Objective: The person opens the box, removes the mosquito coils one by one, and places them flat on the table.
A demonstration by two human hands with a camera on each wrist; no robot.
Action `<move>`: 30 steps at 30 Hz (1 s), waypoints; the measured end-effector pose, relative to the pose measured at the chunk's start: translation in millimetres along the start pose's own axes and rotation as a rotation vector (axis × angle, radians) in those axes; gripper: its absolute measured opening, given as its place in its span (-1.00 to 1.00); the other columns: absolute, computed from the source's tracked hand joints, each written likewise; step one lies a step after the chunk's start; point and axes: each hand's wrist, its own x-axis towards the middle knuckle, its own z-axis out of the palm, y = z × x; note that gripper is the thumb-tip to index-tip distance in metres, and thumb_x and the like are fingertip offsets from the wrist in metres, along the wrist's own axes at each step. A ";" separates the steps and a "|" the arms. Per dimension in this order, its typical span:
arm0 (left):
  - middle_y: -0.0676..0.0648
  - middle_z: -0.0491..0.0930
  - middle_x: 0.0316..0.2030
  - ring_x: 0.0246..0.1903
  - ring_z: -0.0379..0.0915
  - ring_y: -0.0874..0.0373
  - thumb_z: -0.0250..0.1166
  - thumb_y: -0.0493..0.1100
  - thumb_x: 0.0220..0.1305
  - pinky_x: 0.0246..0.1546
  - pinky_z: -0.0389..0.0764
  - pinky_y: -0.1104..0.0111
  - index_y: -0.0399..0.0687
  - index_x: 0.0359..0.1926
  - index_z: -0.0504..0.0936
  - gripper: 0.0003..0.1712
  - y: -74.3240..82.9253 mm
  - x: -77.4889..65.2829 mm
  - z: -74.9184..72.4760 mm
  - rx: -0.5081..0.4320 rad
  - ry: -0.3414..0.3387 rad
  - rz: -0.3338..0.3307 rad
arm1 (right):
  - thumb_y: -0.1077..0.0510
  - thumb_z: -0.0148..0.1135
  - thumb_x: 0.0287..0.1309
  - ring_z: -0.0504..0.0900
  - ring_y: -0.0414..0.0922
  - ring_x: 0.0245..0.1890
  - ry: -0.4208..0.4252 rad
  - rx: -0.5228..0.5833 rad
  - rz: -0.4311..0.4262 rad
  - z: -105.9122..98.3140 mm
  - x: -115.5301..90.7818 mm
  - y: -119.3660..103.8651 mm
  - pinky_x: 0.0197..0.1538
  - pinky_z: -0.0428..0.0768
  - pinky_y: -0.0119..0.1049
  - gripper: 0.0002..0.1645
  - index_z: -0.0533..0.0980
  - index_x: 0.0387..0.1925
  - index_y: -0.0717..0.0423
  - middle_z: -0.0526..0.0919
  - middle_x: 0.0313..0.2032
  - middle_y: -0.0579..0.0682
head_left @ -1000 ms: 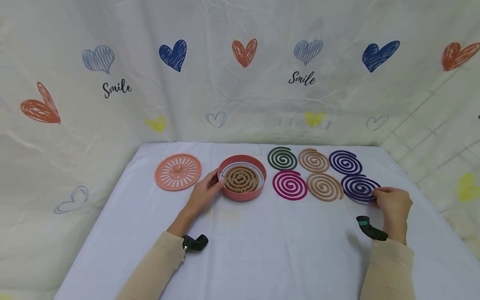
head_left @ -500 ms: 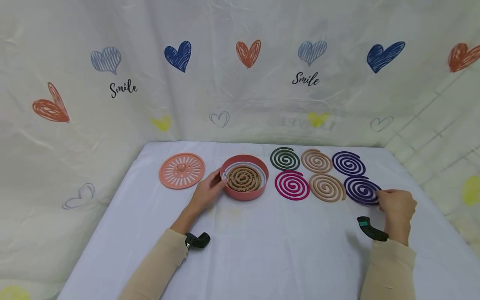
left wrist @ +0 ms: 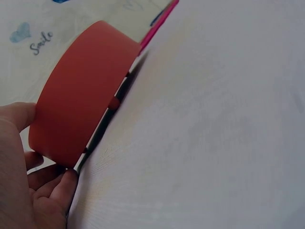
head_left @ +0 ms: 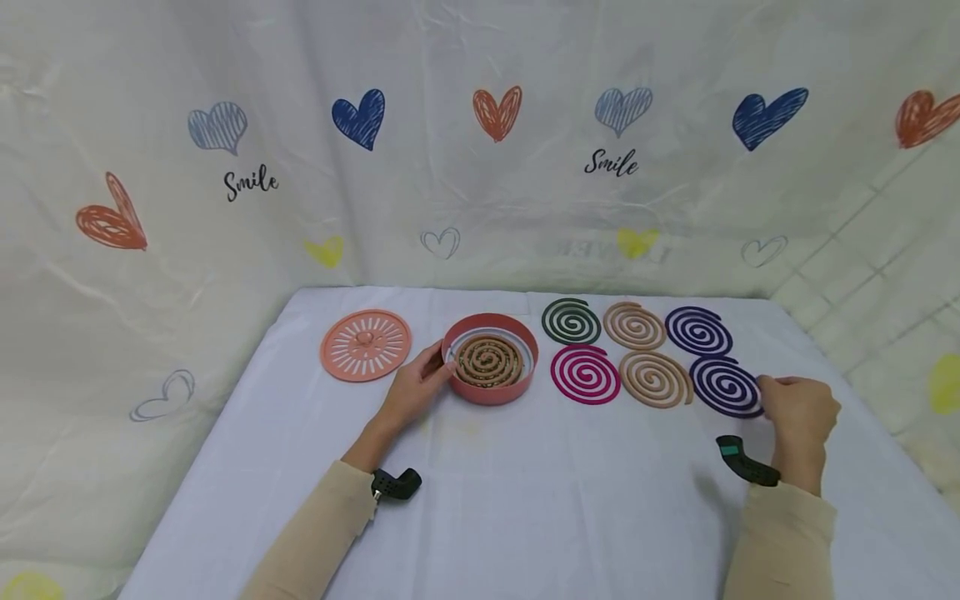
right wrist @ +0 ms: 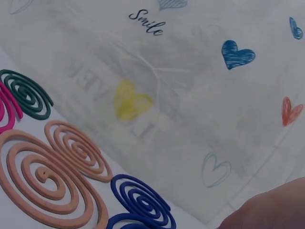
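Note:
My left hand (head_left: 416,385) grips the side of a round red mosquito coil holder (head_left: 491,397), thumb near its rim. In the left wrist view, fingers curl beneath the holder's tilted-looking wall (left wrist: 83,95). Inside lies a brown spiral coil (head_left: 489,361). At the far right of the row, my right hand (head_left: 801,408) has curled fingers right at the outer edge of a dark purple mosquito coil (head_left: 727,387), which looks flat on the cloth; I cannot tell whether they still pinch it. The right wrist view catches only part of that hand (right wrist: 271,207).
A salmon slotted lid (head_left: 345,360) lies left of the holder. Two rows of coils include green (head_left: 572,322), magenta (head_left: 586,375), two tan (head_left: 634,326) and another purple one (head_left: 699,331). Behind the white-covered table (head_left: 570,500) hangs a heart-printed sheet (head_left: 420,200).
The near purple coil has settled flatter, and my right hand has slid slightly right, from over its edge to its outer rim. My left hand keeps its hold; the head view has shifted slightly.

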 end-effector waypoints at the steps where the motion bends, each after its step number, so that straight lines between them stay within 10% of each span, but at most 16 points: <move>1: -0.06 0.43 0.39 0.37 0.40 0.08 0.22 0.11 0.43 0.38 0.48 0.19 0.06 0.49 0.31 -0.30 -0.2 0.2 0.2 0.001 -0.001 0.001 | -0.07 -0.02 0.28 0.46 0.38 0.10 0.000 0.009 0.007 -0.3 -0.8 -1.9 -0.22 0.51 0.01 -0.29 0.49 0.18 0.46 0.62 -0.01 0.45; 20: -0.06 0.44 0.38 0.36 0.41 0.08 0.23 0.12 0.42 0.37 0.48 0.19 0.09 0.48 0.32 -0.31 1.3 0.8 2.0 -0.008 -0.003 -0.011 | -0.17 -0.09 0.38 0.39 0.28 0.29 0.040 0.124 -0.046 5.4 -10.1 -37.3 0.06 0.54 0.11 -0.21 0.28 0.44 0.25 0.44 0.32 0.36; 30: -0.03 0.42 0.40 0.38 0.38 0.10 0.22 0.16 0.42 0.39 0.46 0.19 0.11 0.49 0.30 -0.29 -1.4 -0.1 0.7 0.000 -0.009 -0.021 | -0.29 0.00 0.33 0.51 -0.21 -0.11 0.113 0.236 -0.045 10.9 -12.8 -57.3 -0.22 0.47 -0.53 -0.25 0.41 0.39 0.00 0.55 0.26 0.08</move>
